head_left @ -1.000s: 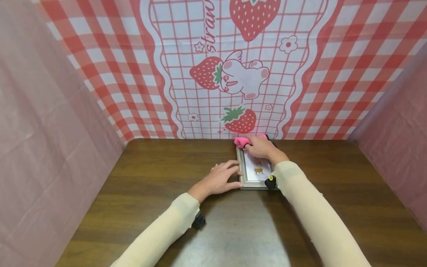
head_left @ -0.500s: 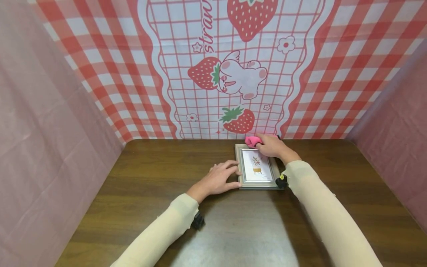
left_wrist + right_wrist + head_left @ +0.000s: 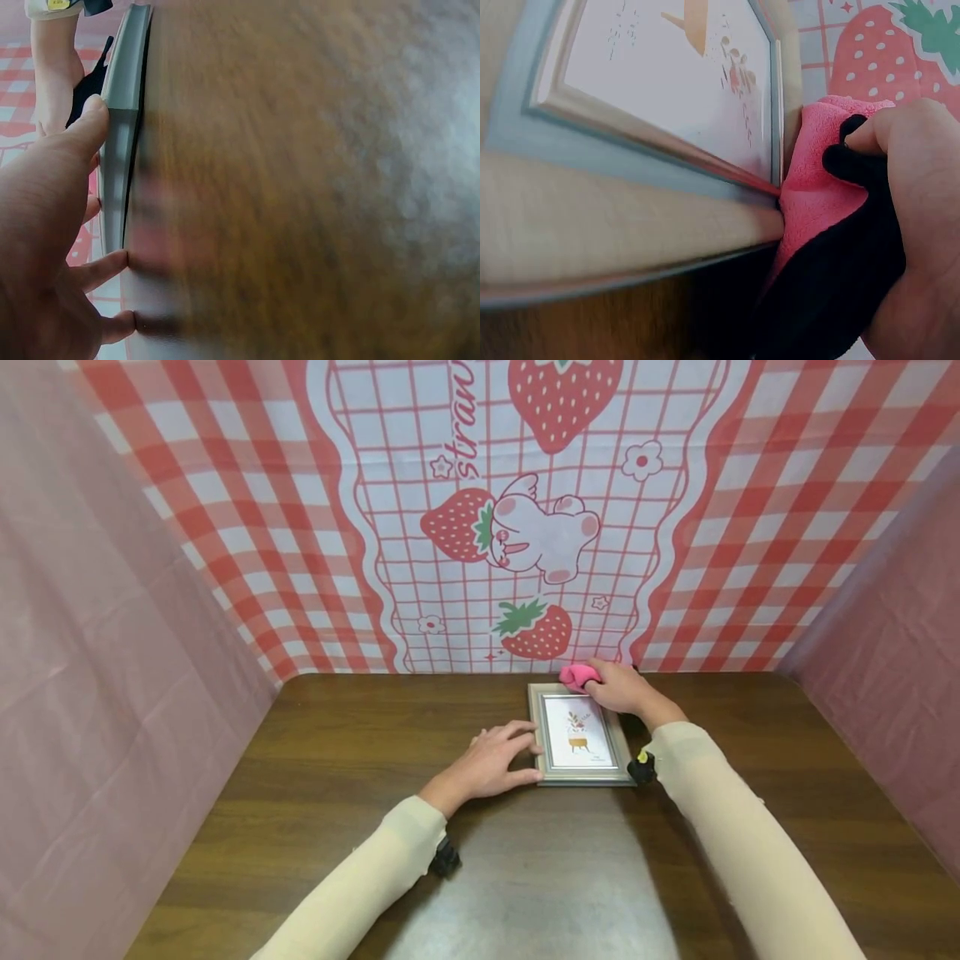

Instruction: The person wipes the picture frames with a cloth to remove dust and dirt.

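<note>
A picture frame [image 3: 577,732] with a drawing of a potted plant lies face up on the wooden table. My left hand [image 3: 497,762] rests at its left side, fingers spread, thumb at the near corner. In the left wrist view, that thumb touches the grey frame edge [image 3: 120,165] and two fingertips reach down by the table. My right hand [image 3: 622,687] pinches a pink cloth [image 3: 577,677] at the frame's far edge. Seen from the right wrist, the pink cloth [image 3: 814,172] presses against the frame's corner, and its black side [image 3: 832,277] hangs beneath the hand.
The wooden table [image 3: 360,727] stretches out to both sides of the frame. Right behind the frame stands a red-and-white checked strawberry cloth [image 3: 465,585]. Pink curtains [image 3: 112,652] hang at the left and right.
My right hand has slid the pink cloth rightward along the frame's far edge, uncovering more of the drawing. The left hand has stayed at the frame's left side.
</note>
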Action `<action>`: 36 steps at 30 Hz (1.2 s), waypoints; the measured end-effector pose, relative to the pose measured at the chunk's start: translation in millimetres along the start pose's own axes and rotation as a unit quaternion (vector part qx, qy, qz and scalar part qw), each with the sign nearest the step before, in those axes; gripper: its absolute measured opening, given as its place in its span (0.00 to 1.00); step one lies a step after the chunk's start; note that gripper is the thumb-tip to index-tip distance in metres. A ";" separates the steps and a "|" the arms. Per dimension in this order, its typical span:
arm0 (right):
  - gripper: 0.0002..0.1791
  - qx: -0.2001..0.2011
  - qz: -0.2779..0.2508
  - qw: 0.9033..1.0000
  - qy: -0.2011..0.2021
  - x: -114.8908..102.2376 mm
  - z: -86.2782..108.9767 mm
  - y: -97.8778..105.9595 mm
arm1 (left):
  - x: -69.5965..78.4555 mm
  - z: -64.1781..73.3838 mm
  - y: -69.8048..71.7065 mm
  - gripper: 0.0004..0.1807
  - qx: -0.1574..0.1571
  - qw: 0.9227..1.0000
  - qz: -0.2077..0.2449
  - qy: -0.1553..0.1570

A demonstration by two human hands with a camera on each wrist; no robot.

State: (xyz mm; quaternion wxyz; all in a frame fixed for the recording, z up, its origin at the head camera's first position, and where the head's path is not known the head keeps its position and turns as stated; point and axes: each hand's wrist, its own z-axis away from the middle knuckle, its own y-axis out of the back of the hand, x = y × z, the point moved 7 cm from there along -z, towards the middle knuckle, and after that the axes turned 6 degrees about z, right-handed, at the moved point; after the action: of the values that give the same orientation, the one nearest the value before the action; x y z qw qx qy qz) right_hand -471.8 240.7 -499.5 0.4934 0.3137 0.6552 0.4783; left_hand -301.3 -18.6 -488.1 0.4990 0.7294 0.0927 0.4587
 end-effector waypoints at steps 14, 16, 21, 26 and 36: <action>0.36 -0.001 0.003 1.000 0.003 -3.9 -4.3 -8.2 | -14.7 -6.8 -6.4 0.25 -0.007 1.000 0.015 0.005; 0.36 -0.002 0.007 1.000 0.000 -4.9 -5.3 -8.3 | -17.2 -9.3 -8.5 0.25 -0.006 1.000 0.015 0.002; 0.33 -0.002 0.017 1.000 0.013 -15.0 -7.4 -9.5 | -20.4 -11.1 -11.8 0.24 -0.005 1.000 0.010 -0.002; 0.32 -0.006 0.022 1.000 0.011 -21.1 -8.6 -11.6 | -21.6 -11.5 -13.4 0.24 -0.004 1.000 -0.002 -0.002; 0.34 -0.024 0.004 1.000 0.011 -39.3 -15.7 -20.5 | -23.5 -12.4 -15.0 0.23 -0.005 1.000 0.003 -0.002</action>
State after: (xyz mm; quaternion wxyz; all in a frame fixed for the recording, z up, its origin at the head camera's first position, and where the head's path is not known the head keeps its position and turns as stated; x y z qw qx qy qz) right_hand -472.9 193.9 -504.3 0.4911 0.2993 0.6479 0.4994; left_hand -319.1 -17.3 -512.8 0.5016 0.7279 0.0876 0.4592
